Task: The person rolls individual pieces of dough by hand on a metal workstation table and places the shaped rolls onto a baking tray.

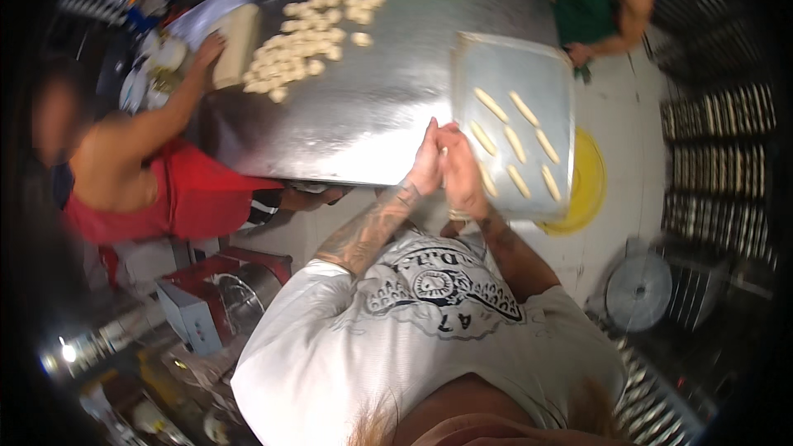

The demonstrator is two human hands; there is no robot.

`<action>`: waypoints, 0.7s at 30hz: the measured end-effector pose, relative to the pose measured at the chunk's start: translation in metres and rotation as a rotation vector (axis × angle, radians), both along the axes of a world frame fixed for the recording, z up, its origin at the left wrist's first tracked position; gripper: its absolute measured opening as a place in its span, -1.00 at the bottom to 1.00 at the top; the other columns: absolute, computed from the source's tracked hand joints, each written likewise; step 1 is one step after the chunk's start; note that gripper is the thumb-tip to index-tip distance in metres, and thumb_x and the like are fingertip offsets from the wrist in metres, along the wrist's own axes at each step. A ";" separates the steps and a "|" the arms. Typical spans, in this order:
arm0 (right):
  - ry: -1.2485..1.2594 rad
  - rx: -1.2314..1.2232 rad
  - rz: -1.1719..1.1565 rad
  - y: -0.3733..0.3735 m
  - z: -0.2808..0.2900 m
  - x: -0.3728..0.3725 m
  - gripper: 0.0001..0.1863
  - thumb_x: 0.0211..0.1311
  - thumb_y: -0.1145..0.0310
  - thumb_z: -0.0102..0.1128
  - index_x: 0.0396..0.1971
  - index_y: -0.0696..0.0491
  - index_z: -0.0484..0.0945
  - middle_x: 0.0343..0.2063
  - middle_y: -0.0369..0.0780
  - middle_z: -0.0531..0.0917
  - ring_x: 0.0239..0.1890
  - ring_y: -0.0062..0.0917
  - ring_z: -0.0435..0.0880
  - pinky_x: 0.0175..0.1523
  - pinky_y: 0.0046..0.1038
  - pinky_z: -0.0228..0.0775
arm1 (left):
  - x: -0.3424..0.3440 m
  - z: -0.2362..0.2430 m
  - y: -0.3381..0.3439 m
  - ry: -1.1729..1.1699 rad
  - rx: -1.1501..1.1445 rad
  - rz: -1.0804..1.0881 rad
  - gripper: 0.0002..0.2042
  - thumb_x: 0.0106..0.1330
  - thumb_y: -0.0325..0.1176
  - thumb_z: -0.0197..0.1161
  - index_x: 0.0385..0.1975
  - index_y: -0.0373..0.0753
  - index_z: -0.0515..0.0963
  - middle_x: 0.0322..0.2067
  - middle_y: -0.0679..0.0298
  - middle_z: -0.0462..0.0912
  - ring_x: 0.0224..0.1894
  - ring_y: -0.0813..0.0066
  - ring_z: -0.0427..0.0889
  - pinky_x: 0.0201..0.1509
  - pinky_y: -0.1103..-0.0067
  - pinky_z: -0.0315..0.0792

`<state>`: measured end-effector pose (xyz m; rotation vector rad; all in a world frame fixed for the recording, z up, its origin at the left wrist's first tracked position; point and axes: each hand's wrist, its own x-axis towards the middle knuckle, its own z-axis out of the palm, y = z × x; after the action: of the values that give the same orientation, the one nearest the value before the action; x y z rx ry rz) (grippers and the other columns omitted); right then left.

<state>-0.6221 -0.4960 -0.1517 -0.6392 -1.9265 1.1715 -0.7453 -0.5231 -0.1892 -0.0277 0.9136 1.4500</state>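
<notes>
My left hand (427,158) and my right hand (463,172) are closed together, palms facing, over the near edge of the metal table (405,83). A small pale bit, which looks like a piece of dough (444,151), shows between them; the fingers hide most of it. Just right of my right hand lies a grey baking tray (529,62). Several slim sticks of dough (514,145) rest on it in slanting rows, apart from each other. Farther left on the table, many small lumps of dough (297,45) are spread in a loose heap.
At the left a person in a red apron (186,190) has a hand on a long dough block (238,41). Someone in a green apron (585,4) stands beyond the tray. A yellow tub (588,182) sits below the tray's right side. Loaded racks (719,165) line the right.
</notes>
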 end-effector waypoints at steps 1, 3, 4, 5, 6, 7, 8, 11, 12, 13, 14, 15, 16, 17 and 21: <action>-0.039 0.094 -0.021 -0.025 -0.010 -0.029 -0.55 0.54 0.26 0.13 0.27 0.19 0.63 0.30 0.04 0.58 0.43 0.05 0.45 0.47 -0.03 0.30 | -0.019 0.000 -0.008 -0.275 0.094 -0.071 -0.26 0.62 0.38 -0.14 0.39 -0.21 0.38 0.17 0.09 0.61 0.20 0.12 0.61 0.43 0.27 0.44; -0.098 0.214 0.091 -0.022 -0.016 -0.064 -0.53 0.54 0.22 0.14 0.28 0.18 0.62 0.29 0.03 0.59 0.45 0.05 0.42 0.48 0.00 0.27 | -0.061 0.009 -0.027 -0.251 0.062 0.088 -0.23 0.62 0.39 -0.17 0.43 -0.22 0.35 0.27 0.06 0.53 0.24 0.09 0.58 0.43 0.22 0.45; -0.158 0.323 0.159 -0.015 -0.019 -0.083 -0.51 0.54 0.19 0.16 0.29 0.18 0.61 0.28 0.02 0.60 0.47 0.04 0.39 0.50 0.02 0.23 | -0.090 0.011 -0.037 -0.171 0.046 0.134 -0.23 0.63 0.38 -0.18 0.46 -0.23 0.33 0.34 0.04 0.47 0.28 0.09 0.56 0.43 0.21 0.46; -0.248 0.300 0.103 -0.009 -0.037 -0.105 -0.50 0.52 0.20 0.20 0.31 0.18 0.58 0.26 0.03 0.62 0.40 0.03 0.47 0.48 -0.01 0.29 | -0.117 0.016 -0.043 -0.088 0.030 0.168 -0.22 0.64 0.37 -0.19 0.49 -0.24 0.30 0.41 0.02 0.40 0.31 0.09 0.54 0.42 0.19 0.48; -0.330 0.278 0.030 -0.003 -0.060 -0.124 -0.48 0.49 0.21 0.24 0.33 0.17 0.56 0.23 0.04 0.63 0.32 0.02 0.55 0.45 -0.04 0.34 | -0.151 0.009 -0.057 0.061 0.055 0.123 -0.23 0.66 0.34 -0.18 0.51 -0.25 0.28 0.45 0.00 0.35 0.34 0.12 0.52 0.41 0.20 0.50; -0.356 0.130 0.002 0.004 -0.068 -0.151 -0.45 0.46 0.19 0.28 0.32 0.19 0.55 0.22 0.06 0.64 0.26 0.01 0.60 0.39 -0.09 0.42 | -0.178 -0.003 -0.064 0.415 0.063 0.202 -0.31 0.70 0.20 -0.05 0.52 -0.27 0.27 0.38 0.03 0.43 0.35 0.21 0.53 0.36 0.27 0.54; -0.371 -0.012 -0.038 0.015 -0.072 -0.180 -0.42 0.43 0.17 0.33 0.31 0.20 0.55 0.20 0.07 0.66 0.20 0.00 0.66 0.33 -0.13 0.49 | -0.213 -0.007 -0.065 0.716 -0.011 0.159 -0.45 0.70 -0.03 0.12 0.47 -0.29 0.36 0.35 0.05 0.49 0.37 0.27 0.53 0.31 0.38 0.55; -0.299 -0.050 -0.176 0.050 -0.077 -0.297 -0.29 0.35 0.08 0.42 0.33 0.24 0.51 0.21 0.14 0.64 0.18 0.01 0.69 0.29 -0.18 0.55 | -0.311 -0.051 -0.061 1.561 -0.304 0.127 -0.48 0.45 -0.27 0.37 0.36 -0.28 0.50 0.29 -0.08 0.53 0.36 -0.03 0.53 0.40 0.24 0.45; -0.299 -0.050 -0.217 0.067 -0.091 -0.330 -0.26 0.32 0.07 0.44 0.34 0.25 0.50 0.21 0.15 0.63 0.20 0.02 0.68 0.31 -0.17 0.54 | -0.328 -0.055 -0.048 1.757 -0.232 0.136 -0.49 0.41 -0.31 0.37 0.36 -0.24 0.51 0.26 -0.04 0.53 0.36 -0.09 0.50 0.37 0.16 0.47; -0.355 0.016 -0.258 0.075 -0.097 -0.362 -0.24 0.30 0.08 0.45 0.35 0.27 0.47 0.23 0.18 0.62 0.25 0.03 0.65 0.34 -0.15 0.52 | -0.342 -0.061 -0.040 1.838 -0.198 0.123 -0.49 0.41 -0.31 0.38 0.35 -0.20 0.52 0.26 0.00 0.54 0.31 -0.10 0.54 0.34 0.16 0.49; -0.363 0.044 -0.333 0.087 -0.094 -0.374 -0.30 0.27 0.07 0.47 0.27 0.23 0.55 0.13 0.17 0.69 0.19 0.03 0.69 0.29 -0.14 0.55 | -0.343 -0.059 -0.020 1.913 -0.133 0.093 -0.49 0.40 -0.31 0.39 0.35 -0.17 0.53 0.25 0.03 0.54 0.25 -0.12 0.58 0.31 0.16 0.52; -0.475 -0.001 -0.306 0.105 -0.088 -0.378 -0.34 0.27 0.06 0.48 0.22 0.20 0.59 0.06 0.14 0.73 0.14 0.02 0.72 0.25 -0.13 0.58 | -0.348 -0.055 0.002 1.926 -0.084 0.093 -0.49 0.40 -0.31 0.39 0.35 -0.17 0.53 0.25 0.03 0.54 0.25 -0.12 0.58 0.31 0.16 0.52; -0.598 -0.059 -0.246 0.104 -0.087 -0.383 -0.38 0.26 0.04 0.48 0.16 0.18 0.63 -0.01 0.12 0.77 0.09 0.02 0.75 0.21 -0.12 0.60 | -0.351 -0.055 0.002 1.968 -0.126 -0.073 -0.51 0.40 -0.30 0.39 0.33 -0.15 0.55 0.22 0.07 0.56 0.17 -0.11 0.63 0.27 0.17 0.54; -0.596 -0.057 -0.257 0.106 -0.084 -0.385 -0.38 0.26 0.04 0.48 0.16 0.18 0.63 -0.01 0.12 0.77 0.09 0.02 0.75 0.21 -0.12 0.60 | -0.355 -0.053 0.004 2.002 -0.163 -0.241 -0.53 0.40 -0.29 0.40 0.30 -0.14 0.57 0.20 0.10 0.57 0.10 -0.11 0.67 0.24 0.17 0.56; -0.464 -0.128 -0.181 0.077 -0.069 -0.355 -0.48 0.25 0.03 0.49 0.01 0.13 0.69 -0.15 0.02 0.81 -0.05 -0.04 0.80 0.12 -0.15 0.63 | -0.390 -0.055 0.002 1.913 -0.148 -0.239 -0.60 0.36 -0.41 0.42 0.21 -0.15 0.64 0.16 0.08 0.58 0.14 -0.09 0.65 0.22 0.12 0.55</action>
<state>-0.9773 -0.4188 -0.2207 -1.2155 -2.1213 1.1048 -1.1352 -0.5212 -0.2440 1.5106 2.3647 0.8273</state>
